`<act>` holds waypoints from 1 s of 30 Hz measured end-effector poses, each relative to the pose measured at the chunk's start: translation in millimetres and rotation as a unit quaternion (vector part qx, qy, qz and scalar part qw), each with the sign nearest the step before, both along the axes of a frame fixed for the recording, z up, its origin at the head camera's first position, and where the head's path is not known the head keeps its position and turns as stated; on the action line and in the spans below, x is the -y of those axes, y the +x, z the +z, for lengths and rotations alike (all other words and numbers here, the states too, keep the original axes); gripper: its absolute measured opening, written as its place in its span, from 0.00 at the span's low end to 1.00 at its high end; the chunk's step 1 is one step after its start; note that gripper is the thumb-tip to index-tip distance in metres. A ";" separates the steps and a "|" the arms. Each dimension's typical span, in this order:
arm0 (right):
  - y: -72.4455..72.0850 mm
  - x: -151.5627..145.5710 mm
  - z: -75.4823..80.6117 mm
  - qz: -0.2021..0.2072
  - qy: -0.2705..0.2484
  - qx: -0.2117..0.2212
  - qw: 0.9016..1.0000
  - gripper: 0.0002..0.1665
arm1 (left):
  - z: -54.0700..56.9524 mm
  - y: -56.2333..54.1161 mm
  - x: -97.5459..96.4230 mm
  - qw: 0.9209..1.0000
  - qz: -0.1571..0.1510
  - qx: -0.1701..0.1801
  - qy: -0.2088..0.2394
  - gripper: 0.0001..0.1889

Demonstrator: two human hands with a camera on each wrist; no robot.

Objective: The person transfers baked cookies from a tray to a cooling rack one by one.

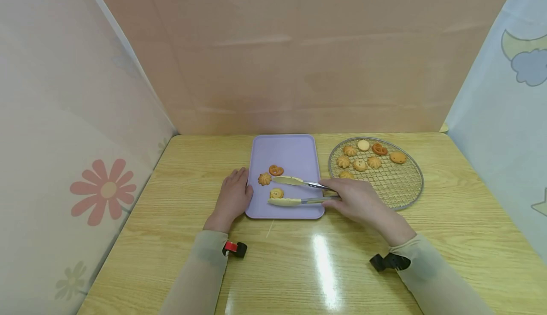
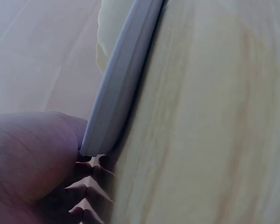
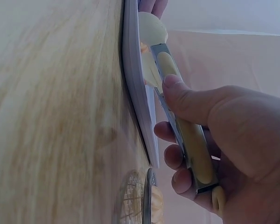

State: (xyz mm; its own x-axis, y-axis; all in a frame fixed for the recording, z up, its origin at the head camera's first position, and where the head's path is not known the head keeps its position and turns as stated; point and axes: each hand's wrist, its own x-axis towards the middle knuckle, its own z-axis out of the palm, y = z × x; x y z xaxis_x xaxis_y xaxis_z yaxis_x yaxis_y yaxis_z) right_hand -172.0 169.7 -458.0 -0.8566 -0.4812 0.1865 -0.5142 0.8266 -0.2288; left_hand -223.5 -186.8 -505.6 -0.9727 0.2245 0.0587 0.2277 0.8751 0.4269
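Observation:
My right hand (image 1: pixel 356 201) holds a pair of tongs (image 1: pixel 314 185) with metal arms and pale yellow tips. The thumb and fingers (image 3: pixel 175 156) lie on opposite sides of the handle. The tongs' tips are spread apart low over a lilac tray (image 1: pixel 284 148). A round ring-shaped cookie (image 1: pixel 276 193) is between them, close to the nearer tip. Farther back on the tray are a flower-shaped cookie (image 1: pixel 264 178) and a pretzel (image 1: pixel 276 170). My left hand (image 1: pixel 232 195) rests at the tray's left edge, its thumb (image 2: pixel 67 128) touching the rim and its fingers beside it.
Right of the tray stands a round wire rack (image 1: pixel 397 182) with several cookies and a pretzel (image 1: pixel 379 149). My right hand partly covers its near left side. Fabric panels enclose the wooden table (image 1: pixel 273 267) at the back and sides.

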 end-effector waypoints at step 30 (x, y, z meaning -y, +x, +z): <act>-3.5 -4.2 -1.5 -0.002 -0.010 -0.017 1.000 0.29 | -2.2 -2.1 1.3 1.000 -0.002 0.002 0.002 0.31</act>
State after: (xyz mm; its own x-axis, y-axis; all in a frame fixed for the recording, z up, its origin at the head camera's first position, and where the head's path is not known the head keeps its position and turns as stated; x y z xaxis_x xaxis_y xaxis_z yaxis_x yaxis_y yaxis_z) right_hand -175.5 173.9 -459.5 -0.8510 -0.4742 0.2256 -0.5194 0.8237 -0.2277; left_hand -225.7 -188.1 -507.8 -0.9719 0.2288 0.0556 0.2300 0.8720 0.4320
